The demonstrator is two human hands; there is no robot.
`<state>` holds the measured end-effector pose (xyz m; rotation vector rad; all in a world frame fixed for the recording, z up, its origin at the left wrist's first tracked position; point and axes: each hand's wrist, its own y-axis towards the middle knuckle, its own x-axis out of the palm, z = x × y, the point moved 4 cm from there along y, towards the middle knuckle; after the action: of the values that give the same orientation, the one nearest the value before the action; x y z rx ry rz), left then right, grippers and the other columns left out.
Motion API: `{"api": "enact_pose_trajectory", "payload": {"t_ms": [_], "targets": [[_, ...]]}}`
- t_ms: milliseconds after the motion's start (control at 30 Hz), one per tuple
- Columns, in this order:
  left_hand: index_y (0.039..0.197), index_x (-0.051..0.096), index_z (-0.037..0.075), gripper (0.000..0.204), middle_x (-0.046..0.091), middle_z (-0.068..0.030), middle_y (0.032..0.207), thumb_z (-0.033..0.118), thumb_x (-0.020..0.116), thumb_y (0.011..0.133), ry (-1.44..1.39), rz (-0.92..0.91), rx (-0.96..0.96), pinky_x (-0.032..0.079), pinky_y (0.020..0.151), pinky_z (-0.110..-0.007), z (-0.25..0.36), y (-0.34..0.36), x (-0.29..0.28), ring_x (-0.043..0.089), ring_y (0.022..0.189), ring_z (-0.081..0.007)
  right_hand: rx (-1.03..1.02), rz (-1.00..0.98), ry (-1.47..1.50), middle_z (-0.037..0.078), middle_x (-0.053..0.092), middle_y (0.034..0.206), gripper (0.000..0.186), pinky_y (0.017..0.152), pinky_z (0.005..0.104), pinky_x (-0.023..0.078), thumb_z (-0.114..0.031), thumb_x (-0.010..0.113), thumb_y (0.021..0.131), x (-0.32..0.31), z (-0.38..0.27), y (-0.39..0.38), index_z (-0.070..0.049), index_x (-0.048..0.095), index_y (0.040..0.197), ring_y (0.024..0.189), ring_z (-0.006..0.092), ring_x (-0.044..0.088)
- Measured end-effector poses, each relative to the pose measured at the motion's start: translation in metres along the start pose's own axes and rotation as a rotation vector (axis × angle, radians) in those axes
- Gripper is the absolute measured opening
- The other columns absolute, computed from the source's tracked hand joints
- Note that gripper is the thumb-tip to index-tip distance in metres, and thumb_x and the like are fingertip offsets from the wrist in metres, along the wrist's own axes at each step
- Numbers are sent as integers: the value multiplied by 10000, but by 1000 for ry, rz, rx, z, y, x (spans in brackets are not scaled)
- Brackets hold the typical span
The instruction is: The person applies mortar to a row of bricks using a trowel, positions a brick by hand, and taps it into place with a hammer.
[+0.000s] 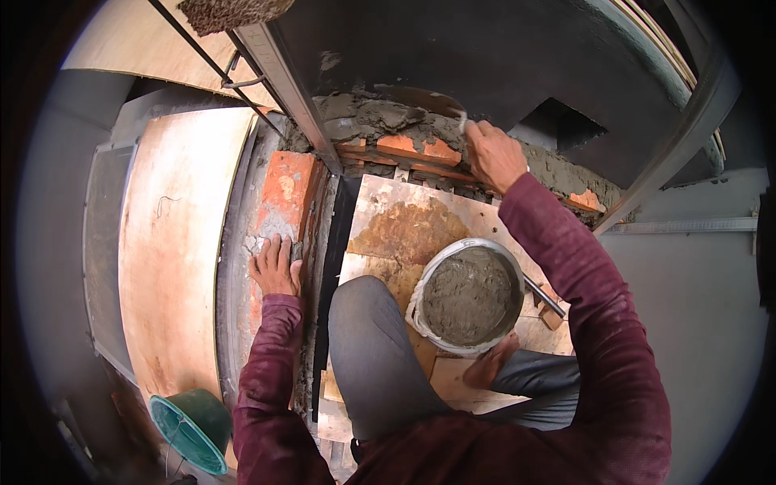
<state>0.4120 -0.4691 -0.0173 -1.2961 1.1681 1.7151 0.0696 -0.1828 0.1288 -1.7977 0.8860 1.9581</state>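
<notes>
My right hand [495,155] is closed around the handle of a trowel [428,101]. Its blade, partly blurred, lies against the wet grey mortar [364,117] spread along the top of the far brick course [416,149]. On the left, my left hand [276,268] rests with its fingers stretched out on a low brick wall, just below an orange brick [288,184] smeared with mortar. A bucket [420,303] with a pale rim stands between the two arms, near my right foot, and holds grey mortar [471,295].
An upright metal post [291,93] rises at the corner of the two brick courses. Another metal bar [679,141] slants at right. Plywood [182,242] leans at left above a green bucket [194,428]. Stained boards [380,234] lie underfoot. A metal rod [546,297] sticks out beside the mortar bucket.
</notes>
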Motion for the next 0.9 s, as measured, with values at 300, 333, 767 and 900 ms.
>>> {"api": "enact_pose_trajectory", "payload": {"t_ms": [300,333,767,900], "targets": [[1346,511,147,478,473,-81,1402,365,521,921,-7,-9,-3,180,1093,-555,6,3,-1,374,1323,-291,953,-645,1456,48,469,682,286,359,297,464,-319,369,1006,68,-77,-45,-38,403,1042,445,135,474],[1345,512,146,478,474,-84,1400,368,520,921,-6,-9,-2,181,1092,-555,5,4,-1,375,1322,-292,932,-588,1494,40,462,668,272,344,292,457,-317,375,1002,75,-91,-33,-47,408,994,432,124,457],[1358,495,139,489,481,-80,1399,425,425,967,59,39,22,207,1071,-528,-5,-1,-2,403,1301,-295,244,-717,837,179,635,663,428,518,448,521,-296,409,935,64,-97,77,68,608,831,524,317,626],[1363,491,140,492,478,-81,1403,423,428,965,40,18,29,204,1072,-532,4,-2,-1,393,1310,-294,211,-502,632,265,666,865,445,764,438,537,-287,411,927,52,-75,65,100,628,964,790,400,668]]}}
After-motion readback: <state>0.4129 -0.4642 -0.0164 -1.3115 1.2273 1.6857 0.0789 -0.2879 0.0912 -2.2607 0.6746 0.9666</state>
